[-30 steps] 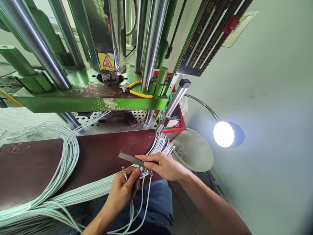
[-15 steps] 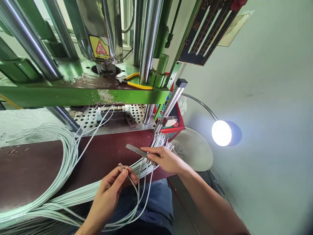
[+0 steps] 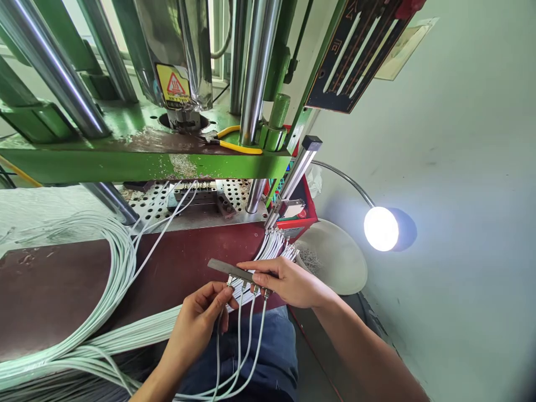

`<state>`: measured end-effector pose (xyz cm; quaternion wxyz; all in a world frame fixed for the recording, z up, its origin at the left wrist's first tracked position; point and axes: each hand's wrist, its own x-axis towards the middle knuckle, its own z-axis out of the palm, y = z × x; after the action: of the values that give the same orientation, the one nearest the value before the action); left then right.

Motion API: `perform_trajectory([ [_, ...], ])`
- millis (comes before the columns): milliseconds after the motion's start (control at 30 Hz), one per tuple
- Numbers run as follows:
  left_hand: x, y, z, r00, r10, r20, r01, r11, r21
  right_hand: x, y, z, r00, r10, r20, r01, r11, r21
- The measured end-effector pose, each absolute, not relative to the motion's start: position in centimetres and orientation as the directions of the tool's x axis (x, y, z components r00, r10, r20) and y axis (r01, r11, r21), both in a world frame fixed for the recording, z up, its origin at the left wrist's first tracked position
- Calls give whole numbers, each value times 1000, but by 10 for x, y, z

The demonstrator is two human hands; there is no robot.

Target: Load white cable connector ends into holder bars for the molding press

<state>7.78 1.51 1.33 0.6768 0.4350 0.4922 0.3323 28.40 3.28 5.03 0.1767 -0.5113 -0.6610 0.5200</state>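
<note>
My right hand (image 3: 285, 279) grips a flat grey metal bar (image 3: 224, 268) between thumb and fingers. Along the bar's lower side hang several white cables (image 3: 250, 324) by their metal connectors. Pinched in my left hand (image 3: 207, 307) is another cable end, its small metal connector (image 3: 230, 281) up against the left part of the bar. Behind both hands, a thick bundle of white cables (image 3: 138, 333) crosses the dark red table (image 3: 188, 251), with its connector ends fanned out at the right.
A green press (image 3: 146, 166) with steel columns stands in front, yellow-handled pliers (image 3: 240, 148) on its plate. A coiled cable loop (image 3: 119, 268) lies at left. To the right are a red bin (image 3: 310, 204), a pale round basin (image 3: 343, 257) and a lit lamp (image 3: 381, 229).
My left hand has moved right and brought its cable connector up to the bar. My right hand and the bar have shifted slightly down.
</note>
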Motion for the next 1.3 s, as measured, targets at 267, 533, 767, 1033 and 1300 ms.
perform_trajectory([
  [267, 83, 12, 16, 269, 856, -442, -79, 477, 875, 279, 34, 50, -431, 846, -313, 467, -87, -880],
  [533, 83, 15, 16, 216, 867, -448, -56, 469, 881, 272, 29, 52, -380, 889, -256, 528, -19, -849],
  [767, 81, 19, 18, 228, 903, -365, -3, 375, 927, 278, 36, 46, -457, 862, -220, 467, 22, -884],
  [1033, 79, 19, 14, 361, 846, -392, -166, 472, 866, 286, 60, 36, -552, 790, -266, 377, -48, -925],
  [1300, 65, -12, -10, 305, 813, -496, -50, 534, 844, 274, 106, 17, -541, 759, -363, 543, -14, -839],
])
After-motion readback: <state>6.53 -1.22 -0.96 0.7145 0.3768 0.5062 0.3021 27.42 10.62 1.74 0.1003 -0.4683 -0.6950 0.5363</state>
